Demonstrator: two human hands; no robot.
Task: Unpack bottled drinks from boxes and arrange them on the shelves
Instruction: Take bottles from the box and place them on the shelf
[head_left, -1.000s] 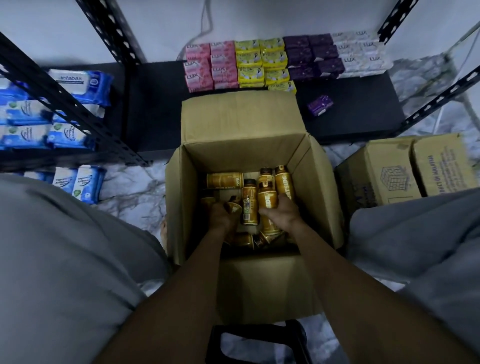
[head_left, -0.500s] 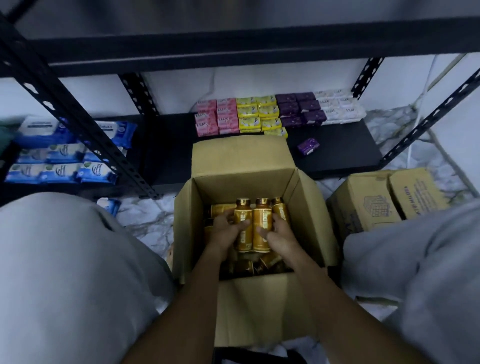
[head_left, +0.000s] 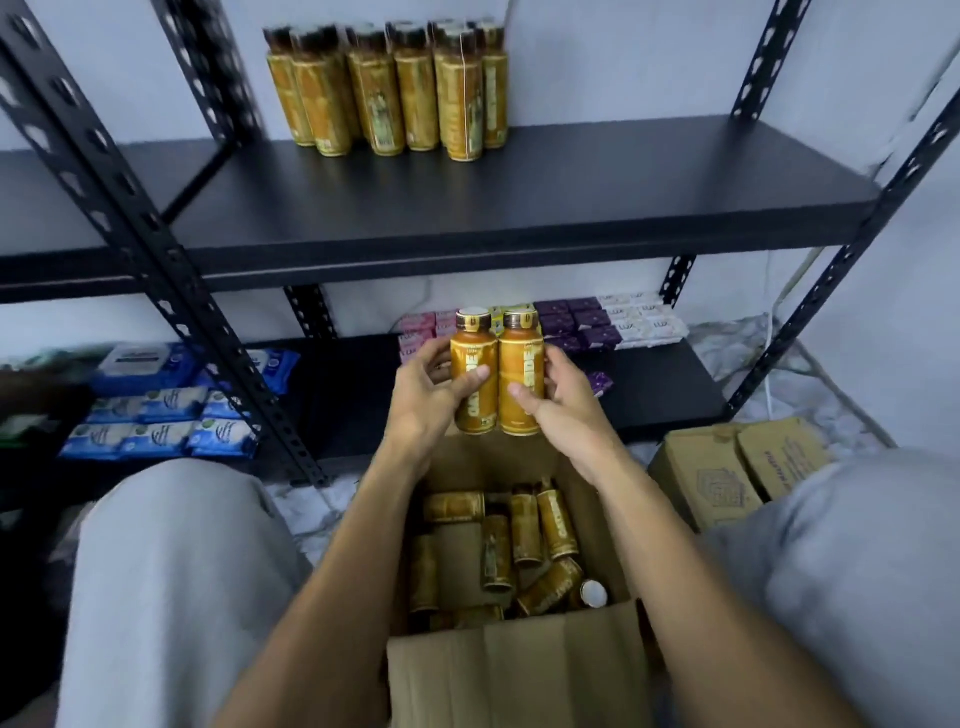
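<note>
Hands grip two upright bottles (head_left: 497, 382) above box (head_left: 519, 670): left hand (head_left: 426, 405) and right hand (head_left: 558, 400) fingers curled round one each

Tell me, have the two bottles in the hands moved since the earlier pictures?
Yes. The two orange bottles, gripped by the left hand and right hand, rose out of the cardboard box: earlier inside it, now above its far rim.

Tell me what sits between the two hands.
Head view: the left hand grips one upright orange bottle, the right hand a second bottle beside it; only these two lie between the hands.
</note>
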